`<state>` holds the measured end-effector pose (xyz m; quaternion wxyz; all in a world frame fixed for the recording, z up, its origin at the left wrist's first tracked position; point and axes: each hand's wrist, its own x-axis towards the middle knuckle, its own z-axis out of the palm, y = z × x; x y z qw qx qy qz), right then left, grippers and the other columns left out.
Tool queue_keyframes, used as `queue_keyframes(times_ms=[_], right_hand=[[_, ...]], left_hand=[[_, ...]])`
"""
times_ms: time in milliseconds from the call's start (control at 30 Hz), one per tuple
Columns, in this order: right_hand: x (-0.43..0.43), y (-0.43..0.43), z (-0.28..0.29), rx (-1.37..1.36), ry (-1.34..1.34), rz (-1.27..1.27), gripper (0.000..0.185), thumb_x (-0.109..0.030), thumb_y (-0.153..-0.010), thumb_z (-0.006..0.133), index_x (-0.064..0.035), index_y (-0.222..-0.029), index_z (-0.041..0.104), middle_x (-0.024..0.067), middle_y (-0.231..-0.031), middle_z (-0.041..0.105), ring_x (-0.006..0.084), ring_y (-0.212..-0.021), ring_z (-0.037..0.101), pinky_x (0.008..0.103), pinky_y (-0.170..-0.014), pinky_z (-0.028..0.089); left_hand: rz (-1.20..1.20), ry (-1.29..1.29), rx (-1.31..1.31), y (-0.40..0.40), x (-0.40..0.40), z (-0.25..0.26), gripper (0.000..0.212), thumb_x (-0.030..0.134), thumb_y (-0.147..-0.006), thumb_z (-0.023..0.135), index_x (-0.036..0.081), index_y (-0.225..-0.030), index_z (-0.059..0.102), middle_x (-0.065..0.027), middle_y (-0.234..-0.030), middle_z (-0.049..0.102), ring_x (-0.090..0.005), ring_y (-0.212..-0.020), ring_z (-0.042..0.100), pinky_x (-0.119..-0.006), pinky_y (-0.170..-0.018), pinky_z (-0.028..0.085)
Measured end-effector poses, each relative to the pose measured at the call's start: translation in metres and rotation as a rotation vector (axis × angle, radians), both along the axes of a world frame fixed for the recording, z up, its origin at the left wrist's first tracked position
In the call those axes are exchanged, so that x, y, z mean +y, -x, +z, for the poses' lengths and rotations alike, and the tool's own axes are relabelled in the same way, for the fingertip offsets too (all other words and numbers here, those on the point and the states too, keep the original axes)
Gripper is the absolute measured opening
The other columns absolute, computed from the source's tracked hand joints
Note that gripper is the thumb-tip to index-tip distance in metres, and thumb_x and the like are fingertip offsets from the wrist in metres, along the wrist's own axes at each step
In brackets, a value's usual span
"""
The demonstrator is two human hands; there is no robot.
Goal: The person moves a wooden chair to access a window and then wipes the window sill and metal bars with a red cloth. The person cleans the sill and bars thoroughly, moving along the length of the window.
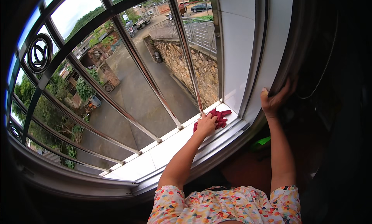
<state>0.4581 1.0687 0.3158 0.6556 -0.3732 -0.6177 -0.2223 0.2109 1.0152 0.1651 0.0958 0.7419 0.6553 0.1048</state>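
My left hand (206, 124) presses down on a crumpled dark red cloth (222, 117), its fingers bent over it. Part of the cloth is hidden under the palm. Both are at the right end of the white tiled windowsill (142, 166), beside the foot of a shiny metal bar (190, 61). Farther right, my right hand (274, 100) grips the edge of the window's side frame (268, 76). Its thumb lies on the pale face, while the fingers go round the dark side and are partly in shadow.
Several metal bars of a window grille rise from the sill's outer edge. A metal sliding-window track (221, 139) runs along its inner side. A bead chain (327, 67) hangs at the right. Outside, far below, lie a paved yard (128, 87) and a stone wall (186, 61).
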Motion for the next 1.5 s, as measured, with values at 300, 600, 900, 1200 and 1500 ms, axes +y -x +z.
queue_keyframes(times_ms=[300,600,900,1200,1500], right_hand=[[0.002,0.0,-0.003,0.023,0.01,0.005,0.082,-0.034,-0.07,0.057,-0.0021,-0.139,0.026,0.0293,-0.144,0.016,0.0462,-0.131,0.024,0.0555,-0.104,0.027],[0.003,0.0,0.0,0.03,-0.007,0.001,0.081,-0.036,-0.071,0.056,-0.0014,-0.139,0.027,0.0301,-0.143,0.017,0.0461,-0.131,0.024,0.0564,-0.104,0.026],[-0.003,-0.002,0.002,0.002,0.009,-0.063,0.082,-0.031,-0.068,0.057,-0.0024,-0.139,0.027,0.0303,-0.143,0.018,0.0469,-0.129,0.025,0.0559,-0.104,0.026],[-0.004,0.002,0.001,0.009,0.041,-0.029,0.084,-0.029,-0.067,0.058,-0.0055,-0.14,0.025,0.0283,-0.143,0.017,0.0466,-0.13,0.025,0.0557,-0.104,0.027],[-0.004,-0.001,0.001,0.027,0.042,-0.01,0.084,-0.028,-0.067,0.058,-0.0051,-0.14,0.025,0.0271,-0.144,0.015,0.0456,-0.13,0.024,0.0551,-0.104,0.027]], left_hand=[[0.063,-0.044,-0.086,0.016,-0.049,0.01,0.019,0.017,-0.077,0.056,-0.002,-0.078,0.058,-0.0217,-0.082,0.059,-0.0383,-0.08,0.056,-0.049,-0.072,0.047],[0.427,-0.082,-1.439,0.074,-0.109,0.089,0.021,0.012,-0.084,0.049,-0.002,-0.086,0.063,-0.0029,-0.068,0.06,-0.0097,-0.052,0.053,-0.026,-0.048,0.045],[0.139,-1.298,-1.52,0.079,-0.108,0.22,0.027,0.016,-0.094,0.047,0.009,-0.12,0.047,-0.0044,-0.104,0.058,-0.017,-0.088,0.06,-0.033,-0.072,0.054],[0.151,-1.371,-0.903,0.105,-0.017,0.269,0.033,0.018,-0.089,0.063,0.004,-0.114,0.046,-0.0008,-0.1,0.054,-0.0118,-0.089,0.05,-0.025,-0.084,0.04],[0.3,-1.234,-0.711,0.097,-0.014,0.182,0.026,0.022,-0.091,0.06,0.0,-0.102,0.05,-0.0079,-0.093,0.057,-0.0191,-0.086,0.052,-0.03,-0.084,0.041]])
